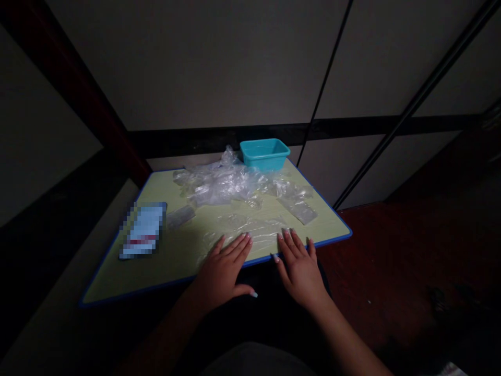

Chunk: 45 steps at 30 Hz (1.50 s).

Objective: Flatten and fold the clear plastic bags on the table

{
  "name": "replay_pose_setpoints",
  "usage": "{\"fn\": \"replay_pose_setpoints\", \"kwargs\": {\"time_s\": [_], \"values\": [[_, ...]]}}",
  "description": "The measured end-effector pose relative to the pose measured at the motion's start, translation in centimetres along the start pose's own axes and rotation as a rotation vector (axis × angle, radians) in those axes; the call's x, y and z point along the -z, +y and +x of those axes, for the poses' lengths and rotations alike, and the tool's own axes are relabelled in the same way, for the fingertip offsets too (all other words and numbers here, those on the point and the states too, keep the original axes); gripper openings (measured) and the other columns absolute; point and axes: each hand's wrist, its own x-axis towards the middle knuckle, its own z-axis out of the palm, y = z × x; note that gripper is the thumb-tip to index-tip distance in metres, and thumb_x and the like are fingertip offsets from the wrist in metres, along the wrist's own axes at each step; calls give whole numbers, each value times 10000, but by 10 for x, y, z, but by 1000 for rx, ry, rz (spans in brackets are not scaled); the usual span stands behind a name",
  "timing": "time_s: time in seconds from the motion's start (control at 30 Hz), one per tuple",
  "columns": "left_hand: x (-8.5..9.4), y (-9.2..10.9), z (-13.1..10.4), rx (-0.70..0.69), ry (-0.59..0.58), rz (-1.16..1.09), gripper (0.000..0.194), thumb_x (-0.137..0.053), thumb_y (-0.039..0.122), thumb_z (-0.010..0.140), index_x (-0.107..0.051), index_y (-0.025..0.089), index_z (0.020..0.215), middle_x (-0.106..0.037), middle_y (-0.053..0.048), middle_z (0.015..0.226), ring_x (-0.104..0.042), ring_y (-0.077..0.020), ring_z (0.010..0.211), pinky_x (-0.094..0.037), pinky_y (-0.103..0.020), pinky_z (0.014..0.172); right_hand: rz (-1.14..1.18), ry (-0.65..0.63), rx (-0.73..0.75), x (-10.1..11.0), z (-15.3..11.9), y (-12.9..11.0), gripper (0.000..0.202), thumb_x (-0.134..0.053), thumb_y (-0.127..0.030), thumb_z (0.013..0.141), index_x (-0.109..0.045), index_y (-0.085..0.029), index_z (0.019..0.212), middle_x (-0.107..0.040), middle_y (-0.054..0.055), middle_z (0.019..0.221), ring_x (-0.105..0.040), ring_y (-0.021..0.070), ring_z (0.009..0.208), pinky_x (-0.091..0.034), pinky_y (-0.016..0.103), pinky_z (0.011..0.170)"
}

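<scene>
A clear plastic bag point(250, 232) lies flat near the front edge of the yellow table point(156, 282). My left hand point(224, 271) rests its spread fingertips on the bag's near left part, thumb out past the table edge. At the bag's near right end, my right hand point(299, 266) lies with fingers apart at the table edge. Neither hand grips anything. Behind the flat bag sits a crumpled heap of clear plastic bags point(219, 183), and more clear plastic point(299, 206) lies to its right.
A turquoise basket point(266, 163) stands at the back of the table, by the wall panels. On the left lies a blurred white and blue item point(144, 227), with a small folded clear packet point(180, 216) beside it. The table has a blue rim.
</scene>
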Motion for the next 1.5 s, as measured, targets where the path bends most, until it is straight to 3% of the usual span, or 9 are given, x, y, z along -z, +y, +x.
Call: {"fn": "replay_pose_setpoints", "kwargs": {"time_s": [0.33,0.47,0.67,0.9,1.1,1.2,1.3,1.4,1.5], "values": [[-5,-26,-62,136,45,103,887,-486,690,816,-234,177,1493,-323,-146,1513,-308,-302,1394,-200,-510,1124,-10,48,-4,-6,0,-1,525,-384,-362,945,-407,-132,1416,-372,139,1489,-252,307,1408,-155,592,1112],[-3,-34,-73,223,36,120,901,-466,721,800,-273,165,1482,-332,-169,1503,-316,-341,1384,-233,-556,1101,-29,40,-11,-7,0,-3,546,-384,-382,946,-387,-125,1428,-360,150,1494,-238,313,1412,-143,599,1113],[9,-16,-56,351,46,150,804,-465,626,846,-364,84,1432,-270,-209,1514,-270,-382,1395,-219,-648,1069,-74,-1,-51,-6,2,-10,612,-403,-444,935,-374,-93,1435,-307,183,1512,-205,339,1418,-152,600,1107],[14,24,-13,117,154,-19,698,-487,586,874,-389,172,1428,-354,-144,1501,-321,-312,1386,-234,-541,1122,-59,-49,-51,0,3,-10,591,-384,-435,940,-372,-116,1437,-325,169,1507,-207,324,1420,-125,630,1095],[9,21,4,116,238,-95,556,-519,513,894,-486,204,1356,-478,-97,1434,-427,-259,1325,-284,-449,1129,-2,14,-12,11,12,4,484,-359,-331,947,-402,-217,1415,-368,117,1501,-273,289,1398,-149,646,1077],[6,17,4,95,217,-101,603,-483,556,899,-456,188,1376,-448,-89,1457,-388,-250,1354,-248,-458,1146,39,63,19,20,31,14,421,-400,-291,936,-502,-178,1329,-493,139,1403,-398,293,1312,-257,577,1066],[2,14,3,71,203,-99,636,-442,584,907,-423,181,1399,-409,-89,1480,-345,-239,1381,-209,-465,1159,112,62,111,29,61,17,340,-476,-274,915,-596,-136,1202,-624,142,1199,-534,255,1129,-402,409,978],[-1,12,4,60,191,-90,642,-418,585,915,-408,173,1408,-394,-101,1486,-336,-231,1387,-189,-469,1163,156,-16,181,35,95,12,277,-552,-230,875,-638,-141,1123,-663,116,1093,-570,225,1048,-430,328,918],[-4,11,5,62,184,-84,655,-410,595,913,-409,164,1406,-382,-110,1491,-336,-231,1386,-185,-469,1164,144,-176,256,36,126,3,299,-595,-248,864,-641,-122,1131,-671,121,1107,-587,209,1038,-427,277,877]]}}
